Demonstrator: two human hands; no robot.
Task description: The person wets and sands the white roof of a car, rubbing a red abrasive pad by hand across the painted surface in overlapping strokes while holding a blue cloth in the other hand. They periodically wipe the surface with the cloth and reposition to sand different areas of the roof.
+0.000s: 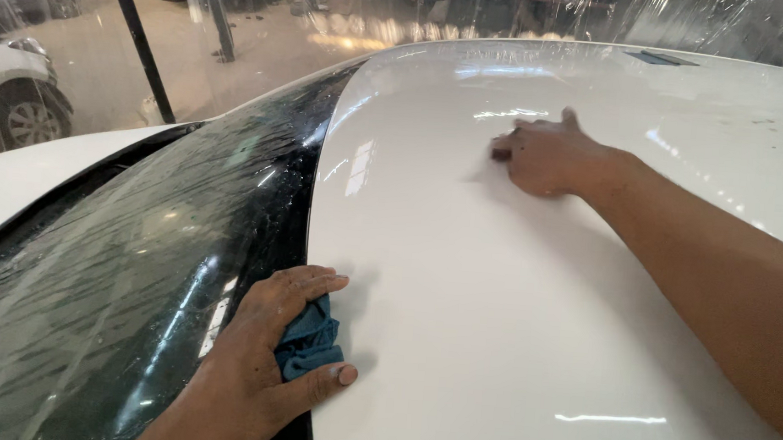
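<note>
My left hand (262,367) rests at the near edge of the glossy white car roof (512,330), where it meets the wet dark windscreen (119,302); fingers and thumb are clamped on a crumpled blue cloth (309,341), seemingly bracing me while keeping it ready. My right hand (547,156) reaches far across the roof, arm extended, fingers curled together and pressed to the paint over something small and dark I cannot identify. A white car (5,92) stands far left behind a clear plastic sheet (406,10).
</note>
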